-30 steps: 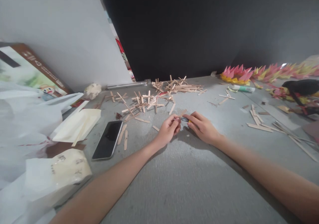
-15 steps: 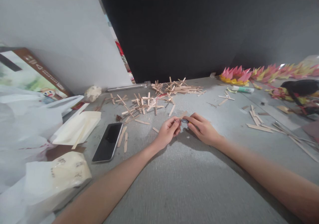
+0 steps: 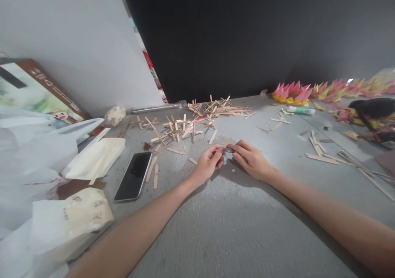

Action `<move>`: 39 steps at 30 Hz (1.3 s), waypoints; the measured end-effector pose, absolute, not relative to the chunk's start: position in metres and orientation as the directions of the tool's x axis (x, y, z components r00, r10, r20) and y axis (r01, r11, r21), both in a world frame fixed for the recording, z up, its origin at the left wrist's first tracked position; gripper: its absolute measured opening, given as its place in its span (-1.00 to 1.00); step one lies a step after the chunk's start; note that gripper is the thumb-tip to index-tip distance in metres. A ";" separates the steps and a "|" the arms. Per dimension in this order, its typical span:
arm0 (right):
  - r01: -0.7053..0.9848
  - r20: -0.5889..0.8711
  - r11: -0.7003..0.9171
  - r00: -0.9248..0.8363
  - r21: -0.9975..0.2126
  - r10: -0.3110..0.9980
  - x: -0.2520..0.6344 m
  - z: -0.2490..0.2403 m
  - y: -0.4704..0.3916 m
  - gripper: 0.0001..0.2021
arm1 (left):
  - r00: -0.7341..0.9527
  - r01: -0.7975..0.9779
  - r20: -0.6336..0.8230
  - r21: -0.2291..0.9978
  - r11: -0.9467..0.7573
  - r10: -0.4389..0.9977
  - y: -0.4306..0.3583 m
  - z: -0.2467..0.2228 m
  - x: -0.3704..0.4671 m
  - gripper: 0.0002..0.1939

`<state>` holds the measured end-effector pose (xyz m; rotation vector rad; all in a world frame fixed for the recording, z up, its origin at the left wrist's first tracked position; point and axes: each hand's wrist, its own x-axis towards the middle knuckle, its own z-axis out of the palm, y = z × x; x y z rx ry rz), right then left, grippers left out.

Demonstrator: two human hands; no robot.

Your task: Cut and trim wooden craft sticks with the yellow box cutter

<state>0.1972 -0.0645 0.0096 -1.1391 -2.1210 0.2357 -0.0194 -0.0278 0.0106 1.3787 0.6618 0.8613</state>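
Observation:
My left hand [image 3: 210,161] is closed in a pinch, its fingertips meeting one end of a small, slim dark blue-grey object [image 3: 228,150]. What else it may hold is hidden by the fingers. On the other side, my right hand [image 3: 250,159] grips the same object between thumb and fingers. Both hands are close together, low over the grey table. A flat wooden craft stick [image 3: 227,141] shows just behind the fingertips. Another craft stick [image 3: 193,161] lies beside my left hand. Farther back is a heap of wooden sticks [image 3: 231,110], several joined into crosses.
A phone [image 3: 133,176] lies to the left, near a cream tray [image 3: 112,154] and plastic bags [image 3: 37,146]. At the back right are a pink and yellow paper flower [image 3: 291,94], a glue stick [image 3: 300,110] and loose sticks [image 3: 321,158]. A black panel [image 3: 231,35] stands behind.
Almost nothing differs. My right hand has shifted very slightly, and both hands keep their hold close together.

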 end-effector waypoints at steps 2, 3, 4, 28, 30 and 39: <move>0.655 0.496 0.594 -0.363 -0.466 0.789 0.197 0.010 -0.065 -0.62 | 0.544 -0.131 0.083 0.991 -0.013 0.835 -0.028 0.011 -0.019 -0.57; 0.653 0.496 0.594 -0.362 -0.469 0.789 0.197 0.010 -0.065 -0.62 | 0.542 -0.130 0.083 0.991 -0.015 0.836 -0.028 0.011 -0.019 -0.56; 0.652 0.496 0.595 -0.362 -0.471 0.789 0.198 0.010 -0.065 -0.61 | 0.541 -0.129 0.085 0.991 -0.018 0.837 -0.028 0.011 -0.019 -0.56; 0.592 0.574 0.647 -0.345 -0.481 0.743 0.200 0.004 -0.060 -0.60 | 0.567 -0.124 0.144 0.988 -0.089 0.811 -0.025 0.007 -0.019 -0.54; 0.584 0.573 0.649 -0.346 -0.488 0.743 0.200 0.004 -0.059 -0.60 | 0.564 -0.124 0.146 0.988 -0.092 0.813 -0.024 0.006 -0.020 -0.55; 0.577 0.584 0.649 -0.332 -0.496 0.741 0.200 0.005 -0.059 -0.60 | 0.533 -0.142 0.179 0.982 -0.121 0.827 -0.026 0.008 -0.020 -0.54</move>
